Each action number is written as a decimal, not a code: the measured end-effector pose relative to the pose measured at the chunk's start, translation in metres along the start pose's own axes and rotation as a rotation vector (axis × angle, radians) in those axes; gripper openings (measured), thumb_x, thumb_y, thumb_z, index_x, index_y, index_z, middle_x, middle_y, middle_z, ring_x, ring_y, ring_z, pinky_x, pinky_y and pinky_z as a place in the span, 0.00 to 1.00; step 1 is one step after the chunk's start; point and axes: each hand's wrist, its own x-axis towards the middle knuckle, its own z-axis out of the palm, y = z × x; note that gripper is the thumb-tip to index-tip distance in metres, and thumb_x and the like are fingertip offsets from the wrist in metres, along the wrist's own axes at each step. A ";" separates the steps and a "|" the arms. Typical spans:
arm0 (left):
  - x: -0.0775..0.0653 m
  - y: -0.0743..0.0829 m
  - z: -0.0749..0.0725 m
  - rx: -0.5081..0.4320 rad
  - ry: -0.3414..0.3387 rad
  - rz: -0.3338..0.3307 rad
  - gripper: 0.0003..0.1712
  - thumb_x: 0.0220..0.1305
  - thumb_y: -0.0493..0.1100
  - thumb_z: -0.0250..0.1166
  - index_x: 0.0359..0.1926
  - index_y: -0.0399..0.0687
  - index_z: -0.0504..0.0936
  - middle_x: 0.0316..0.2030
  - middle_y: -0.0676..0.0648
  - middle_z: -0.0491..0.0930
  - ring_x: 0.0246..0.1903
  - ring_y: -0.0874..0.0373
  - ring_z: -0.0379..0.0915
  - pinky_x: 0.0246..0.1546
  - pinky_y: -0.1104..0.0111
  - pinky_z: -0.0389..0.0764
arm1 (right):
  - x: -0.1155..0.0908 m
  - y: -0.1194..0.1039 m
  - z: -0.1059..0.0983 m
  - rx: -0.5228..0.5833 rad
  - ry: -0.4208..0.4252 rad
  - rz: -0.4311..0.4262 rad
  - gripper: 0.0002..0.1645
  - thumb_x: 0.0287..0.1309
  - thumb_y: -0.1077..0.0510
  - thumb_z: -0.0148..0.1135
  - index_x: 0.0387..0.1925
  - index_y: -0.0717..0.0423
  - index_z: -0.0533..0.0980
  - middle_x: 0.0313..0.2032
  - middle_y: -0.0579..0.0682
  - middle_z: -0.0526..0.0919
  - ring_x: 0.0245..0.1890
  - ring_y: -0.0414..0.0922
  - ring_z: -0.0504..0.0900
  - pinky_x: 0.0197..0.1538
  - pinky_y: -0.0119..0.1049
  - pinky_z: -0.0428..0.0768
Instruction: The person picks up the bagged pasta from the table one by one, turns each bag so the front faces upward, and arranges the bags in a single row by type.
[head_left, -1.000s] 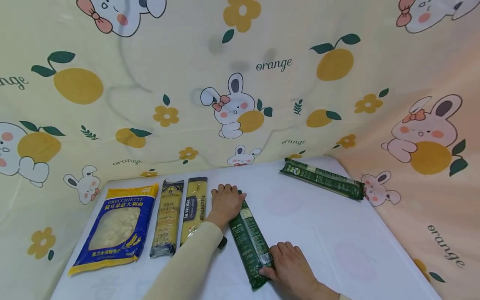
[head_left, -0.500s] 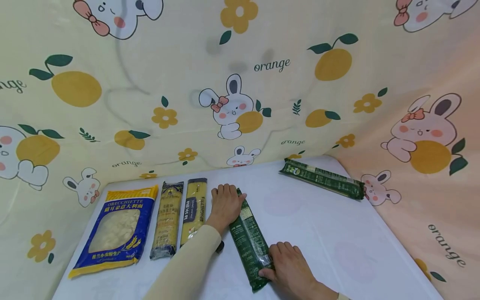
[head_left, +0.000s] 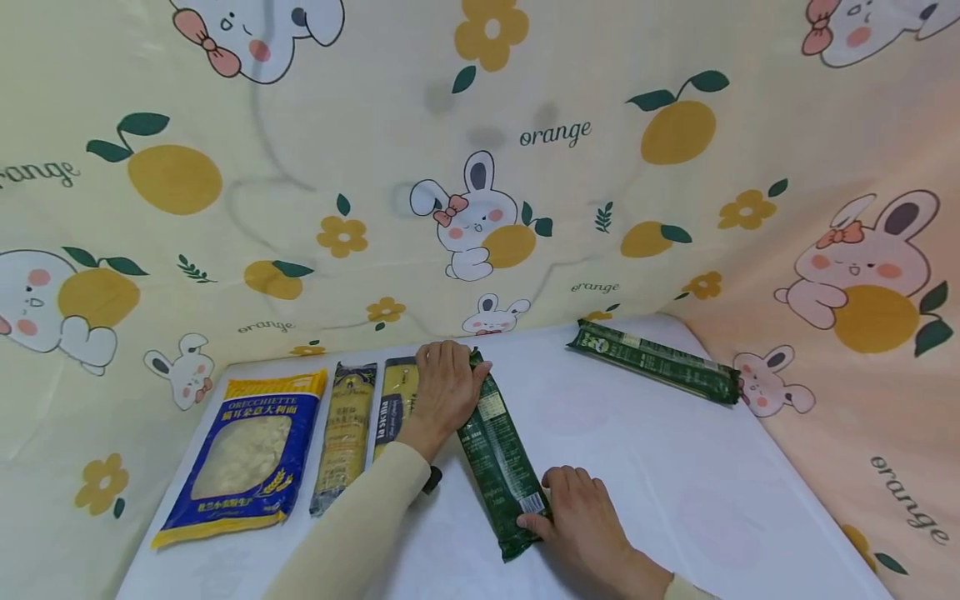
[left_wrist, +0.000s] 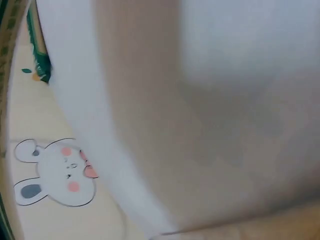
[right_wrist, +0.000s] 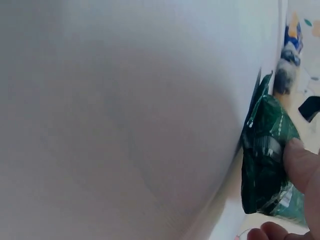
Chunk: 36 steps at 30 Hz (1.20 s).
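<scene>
A cream fabric backdrop printed with rabbits, oranges and flowers [head_left: 570, 167] hangs behind and to the right of a white-covered table [head_left: 675, 483]. At the left of the table lies a wide blue and yellow plastic bag of orecchiette pasta with a clear window [head_left: 243, 454]. Near the far right edge, well apart from the hands, lies a long dark green spaghetti packet [head_left: 654, 362].

In the middle lies the long, narrow, dark green plastic pasta packet [head_left: 498, 458], glossy, with a pale label panel near its far end, small white print down its length and a barcode near its crimped near end; it lies slightly slanted. To its left are a slim dark and gold pasta packet [head_left: 345, 433] and a yellow spaghetti packet with dark ends [head_left: 396, 400], side by side.

The left hand [head_left: 444, 392] rests flat, fingers extended, over the green packet's far end and the yellow packet. The right hand [head_left: 581, 521] holds the near end, thumb pressing beside the barcode, fingers loosely bent.
</scene>
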 end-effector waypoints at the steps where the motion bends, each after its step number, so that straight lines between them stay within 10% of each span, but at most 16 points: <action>1: 0.002 0.000 -0.003 0.003 0.016 0.011 0.24 0.83 0.59 0.51 0.41 0.42 0.69 0.36 0.43 0.68 0.41 0.44 0.64 0.55 0.49 0.66 | 0.002 0.000 0.000 0.014 -0.019 0.016 0.33 0.53 0.31 0.77 0.41 0.53 0.78 0.33 0.44 0.77 0.34 0.42 0.73 0.37 0.41 0.70; 7: 0.008 0.002 -0.015 0.031 0.008 0.046 0.24 0.83 0.61 0.48 0.42 0.44 0.68 0.37 0.44 0.69 0.43 0.45 0.66 0.56 0.50 0.66 | 0.010 -0.001 0.000 0.126 -0.118 0.089 0.28 0.52 0.34 0.78 0.33 0.50 0.76 0.28 0.41 0.74 0.33 0.41 0.69 0.40 0.44 0.71; 19: 0.018 0.026 -0.044 0.029 -0.098 -0.026 0.25 0.84 0.60 0.46 0.45 0.41 0.71 0.43 0.41 0.73 0.50 0.43 0.67 0.64 0.45 0.65 | 0.005 -0.005 0.003 0.159 -0.055 0.065 0.27 0.50 0.39 0.82 0.28 0.46 0.72 0.25 0.36 0.67 0.30 0.36 0.64 0.42 0.39 0.70; 29: 0.036 0.040 -0.069 0.078 -0.017 -0.134 0.30 0.80 0.63 0.52 0.45 0.37 0.77 0.43 0.38 0.75 0.49 0.40 0.68 0.54 0.44 0.67 | 0.003 -0.013 -0.001 -0.071 0.307 -0.229 0.29 0.45 0.44 0.85 0.26 0.48 0.69 0.23 0.38 0.67 0.27 0.38 0.66 0.34 0.34 0.62; 36: 0.037 0.040 -0.074 0.156 -0.082 -0.209 0.19 0.80 0.51 0.53 0.44 0.38 0.78 0.40 0.39 0.77 0.46 0.41 0.71 0.50 0.45 0.73 | 0.005 -0.021 0.002 -0.154 0.443 -0.331 0.23 0.43 0.47 0.80 0.27 0.50 0.71 0.22 0.42 0.69 0.25 0.42 0.70 0.33 0.37 0.63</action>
